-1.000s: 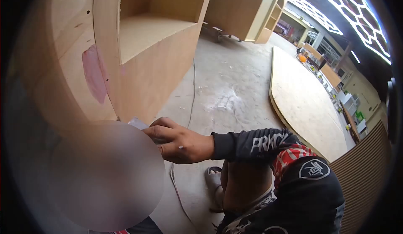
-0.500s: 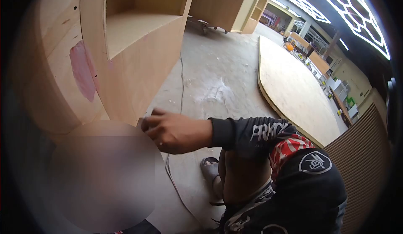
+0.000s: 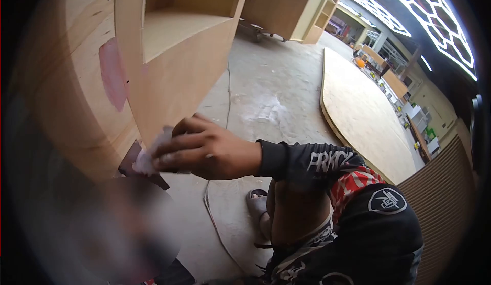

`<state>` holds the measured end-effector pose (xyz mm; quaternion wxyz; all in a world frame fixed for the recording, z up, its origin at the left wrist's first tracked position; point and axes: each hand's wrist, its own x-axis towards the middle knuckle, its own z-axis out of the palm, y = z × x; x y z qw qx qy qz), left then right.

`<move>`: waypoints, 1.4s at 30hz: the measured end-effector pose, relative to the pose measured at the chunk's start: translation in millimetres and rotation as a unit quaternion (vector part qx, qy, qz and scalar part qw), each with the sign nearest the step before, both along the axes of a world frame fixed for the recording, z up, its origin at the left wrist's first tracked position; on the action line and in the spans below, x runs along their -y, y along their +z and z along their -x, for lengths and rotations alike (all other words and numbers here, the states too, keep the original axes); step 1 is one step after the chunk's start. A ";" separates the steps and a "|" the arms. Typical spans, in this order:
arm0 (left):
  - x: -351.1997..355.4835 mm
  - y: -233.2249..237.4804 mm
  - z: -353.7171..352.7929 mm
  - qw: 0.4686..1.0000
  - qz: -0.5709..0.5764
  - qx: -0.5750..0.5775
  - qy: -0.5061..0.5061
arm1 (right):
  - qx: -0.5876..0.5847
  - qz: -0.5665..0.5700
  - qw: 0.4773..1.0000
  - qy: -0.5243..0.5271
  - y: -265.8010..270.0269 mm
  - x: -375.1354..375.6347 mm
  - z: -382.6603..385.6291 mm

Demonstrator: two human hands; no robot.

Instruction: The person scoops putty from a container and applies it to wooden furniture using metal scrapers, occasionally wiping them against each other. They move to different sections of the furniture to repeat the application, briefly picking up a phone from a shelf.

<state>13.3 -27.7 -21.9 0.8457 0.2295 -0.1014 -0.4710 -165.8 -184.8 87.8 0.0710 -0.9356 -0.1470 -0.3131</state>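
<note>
My right hand [image 3: 212,147] reaches in from the right, its fingers closed on a flat scraper [image 3: 161,149] smeared with pale pinkish putty. Just below and left of it is a dark flat blade or plate [image 3: 159,180], with a lump of pink putty [image 3: 139,161] on it; what holds this plate is blurred. A skin-coloured smear [image 3: 134,216] at the lower left may be my left hand, but no fingers can be made out. Both tools are in front of a plywood cabinet [image 3: 179,75], whose side bears a dried pink putty patch [image 3: 112,72].
A large plywood panel with a rounded edge [image 3: 358,111] lies on the right. Across the concrete floor [image 3: 255,70] runs a thin cable [image 3: 212,218]. Behind stands another cabinet on casters [image 3: 279,6]. A ribbed brown panel [image 3: 440,208] leans at the lower right.
My right hand has turned, bringing the putty-smeared scraper into sight. The dark plate with pink putty now shows beside it. The camera view has shifted slightly, and the blurred area is smaller.
</note>
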 end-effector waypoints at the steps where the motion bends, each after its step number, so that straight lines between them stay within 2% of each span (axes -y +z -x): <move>1: -0.6 1.2 1.0 0.999 0.017 -0.021 -0.017 | 0.041 -0.019 0.999 -0.015 3.6 -8.2 -1.4; 2: -4.0 0.9 1.8 0.998 0.033 -0.044 -0.028 | 0.079 -0.042 0.996 -0.025 3.5 -14.3 -3.3; 3: -8.4 0.7 0.4 0.996 0.034 -0.062 -0.057 | 0.068 -0.034 0.997 -0.004 1.4 -16.0 -2.8; 6: -11.1 36.3 15.7 0.998 -0.017 -0.055 0.037 | 0.023 -0.096 0.995 0.011 -19.4 -24.5 -9.1; 7: -17.1 27.5 4.5 0.997 0.067 -0.003 -0.026 | -0.028 -0.095 0.995 0.014 -10.6 -25.7 -2.8; 8: -17.3 31.4 5.5 0.996 0.032 -0.075 0.037 | -0.037 -0.102 0.994 0.010 -12.2 -24.7 -3.1; 10: -26.7 13.4 -14.2 0.962 0.225 -0.121 -0.098 | -0.228 -0.047 0.970 -0.064 -23.6 -8.6 5.1; 12: -36.1 7.7 -26.9 0.978 0.197 -0.067 0.037 | -0.244 -0.150 0.958 0.007 -64.0 18.3 6.8; 13: -31.9 38.3 -10.8 0.967 0.020 -0.091 0.238 | -0.245 -0.273 0.930 -0.017 -54.7 17.0 6.8; 14: -31.7 33.6 -8.6 0.957 -0.012 0.002 0.291 | -0.256 -0.383 0.886 -0.042 -38.3 17.1 6.5; 15: -26.6 35.5 -12.1 0.947 0.027 0.006 0.320 | -0.220 -0.577 0.786 -0.038 -17.9 9.3 2.7; 16: -26.1 37.2 -5.1 0.940 0.054 0.062 0.331 | -0.177 -0.742 0.645 -0.047 -4.4 -0.3 1.0; 17: -22.3 36.0 -4.6 0.932 0.074 0.115 0.336 | -0.168 -0.775 0.609 -0.013 -3.1 -5.9 -0.9; 19: -14.8 34.7 7.3 0.841 -0.061 0.308 0.441 | -0.133 -0.836 0.530 0.039 -2.5 -12.5 0.9; 20: -11.6 43.9 14.8 0.901 0.016 0.192 0.388 | -0.149 -0.844 0.514 0.024 -1.2 -15.2 0.3; 22: -9.1 42.3 24.5 0.901 0.007 0.246 0.358 | -0.173 -0.861 0.477 -0.012 -5.5 -21.8 -2.2; 26: -0.5 40.8 37.3 0.906 0.021 0.295 0.302 | -0.144 -0.860 0.489 0.003 -9.3 -30.0 -7.9; 30: -10.5 45.6 37.9 0.891 -0.028 0.401 0.209 | -0.125 -0.839 0.530 -0.002 -16.4 -22.4 -7.6; 31: -18.6 46.3 30.4 0.871 -0.085 0.457 0.160 | -0.116 -0.830 0.545 -0.002 -10.9 -22.3 -6.4; 32: -22.3 46.1 25.3 0.871 -0.105 0.464 0.119 | -0.108 -0.821 0.561 -0.004 -7.8 -22.1 -5.9; 33: -26.0 45.9 21.0 0.871 -0.124 0.469 0.080 | -0.066 -0.775 0.629 0.010 -7.6 -22.5 -6.8; 35: -17.2 40.8 20.0 0.875 -0.094 0.459 0.120 | 0.015 -0.660 0.750 0.042 -6.8 -23.1 -10.9; 36: -15.0 40.9 21.9 0.941 -0.064 0.317 0.097 | 0.052 -0.520 0.850 0.067 -5.7 -22.4 -13.0; 37: -13.4 41.1 23.0 0.983 -0.028 0.167 0.073 | 0.088 -0.361 0.924 0.093 -4.5 -20.9 -14.9; 38: -12.4 40.1 24.1 0.999 0.013 0.012 0.045 | 0.123 -0.192 0.966 0.118 -5.2 -20.4 -15.8; 39: -10.6 37.1 23.8 0.997 0.029 -0.066 0.033 | 0.133 -0.185 0.954 0.194 -14.3 -24.0 -19.4; 40: -12.3 37.0 24.5 0.995 0.052 -0.082 0.003 | 0.063 -0.094 0.975 0.192 -5.9 -20.6 -11.3; 42: -16.0 38.7 25.4 0.987 0.100 -0.108 -0.060 | 0.010 -0.067 0.989 0.131 -11.7 -30.8 -16.8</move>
